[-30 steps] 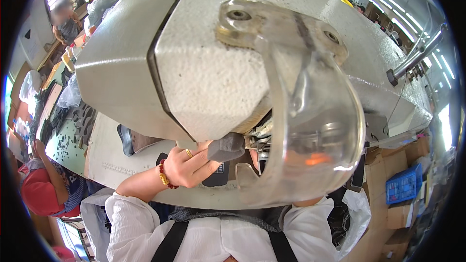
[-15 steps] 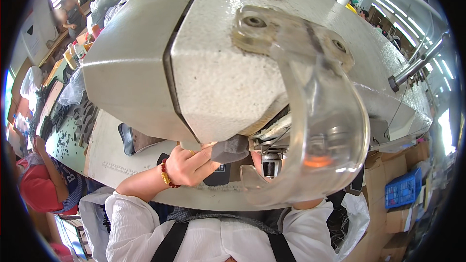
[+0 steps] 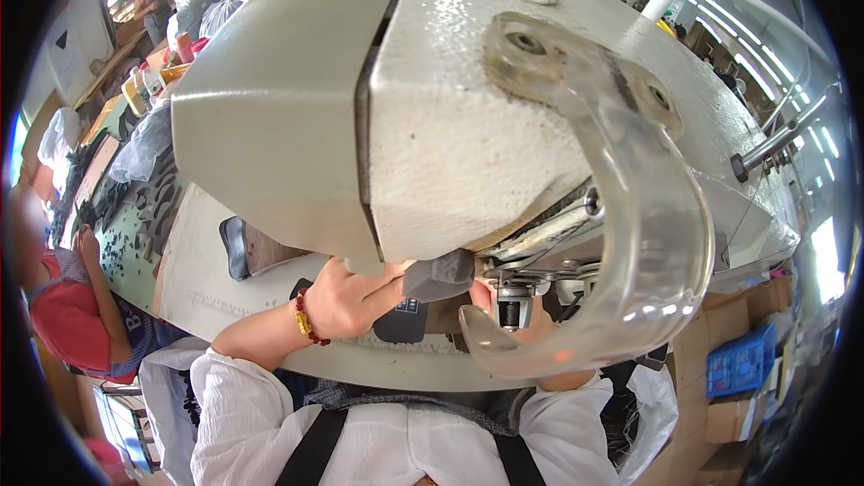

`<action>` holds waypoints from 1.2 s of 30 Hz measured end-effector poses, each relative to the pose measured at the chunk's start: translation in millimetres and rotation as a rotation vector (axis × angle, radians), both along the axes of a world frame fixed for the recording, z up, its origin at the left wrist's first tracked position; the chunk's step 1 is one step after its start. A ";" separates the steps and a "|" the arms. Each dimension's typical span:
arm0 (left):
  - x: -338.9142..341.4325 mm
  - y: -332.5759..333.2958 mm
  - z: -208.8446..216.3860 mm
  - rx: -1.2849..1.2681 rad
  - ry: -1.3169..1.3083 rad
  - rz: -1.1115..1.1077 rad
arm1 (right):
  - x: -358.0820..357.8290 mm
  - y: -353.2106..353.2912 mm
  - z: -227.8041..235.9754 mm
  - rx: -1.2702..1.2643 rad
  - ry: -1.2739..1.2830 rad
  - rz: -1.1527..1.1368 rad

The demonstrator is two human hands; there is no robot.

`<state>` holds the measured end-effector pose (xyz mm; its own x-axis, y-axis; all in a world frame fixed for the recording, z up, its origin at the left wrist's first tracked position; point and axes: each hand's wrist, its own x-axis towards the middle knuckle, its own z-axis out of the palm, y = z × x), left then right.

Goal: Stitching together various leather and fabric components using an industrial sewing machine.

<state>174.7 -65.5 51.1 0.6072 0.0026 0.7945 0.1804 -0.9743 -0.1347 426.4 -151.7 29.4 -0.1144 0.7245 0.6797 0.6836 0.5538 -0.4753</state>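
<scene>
A large cream sewing machine head (image 3: 468, 135) fills the middle and hides much of the work under it. My left hand (image 3: 346, 301), with a red and gold bead bracelet, is at its left underside. Its fingers are bent and close together, their tips hidden behind the machine and a dark grey block (image 3: 438, 277). Behind the needle mechanism (image 3: 511, 306) and the clear curved guard (image 3: 666, 207), my right hand (image 3: 537, 322) shows only in part. Between the hands lies brown material (image 3: 443, 316), beside a flat dark piece (image 3: 400, 324) with pale print.
A dark-edged, shoe-like piece (image 3: 236, 248) lies on the pale table (image 3: 202, 274) at left. Farther left, a person in red (image 3: 76, 315) sits by a green bench (image 3: 126, 256) with many dark cut pieces. A blue basket (image 3: 741, 360) and cardboard boxes (image 3: 751, 310) stand at right.
The view has shifted slightly, so the machine head appears farther right. More of the needle mechanism and my right hand shows. My left hand stays close to the grey block.
</scene>
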 end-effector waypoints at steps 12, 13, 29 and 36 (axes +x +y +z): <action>2.4 6.2 7.0 -0.165 -0.015 -0.095 | 4.5 13.2 -4.7 0.353 -0.060 -0.032; 3.1 7.2 7.1 -0.162 -0.036 -0.113 | 5.7 13.3 -4.7 0.353 -0.061 -0.031; 1.8 8.5 3.1 -0.200 -0.031 -0.117 | 8.6 -6.3 2.9 0.170 -0.199 -0.018; -0.3 8.1 3.5 -0.230 0.003 -0.087 | -14.0 -16.2 7.3 -0.257 -0.306 0.205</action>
<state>174.4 -57.4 54.6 0.6156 0.1311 0.7771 0.0948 -0.9912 0.0921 412.4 -167.9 36.7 -0.4407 0.8069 0.3934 0.7028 0.5828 -0.4080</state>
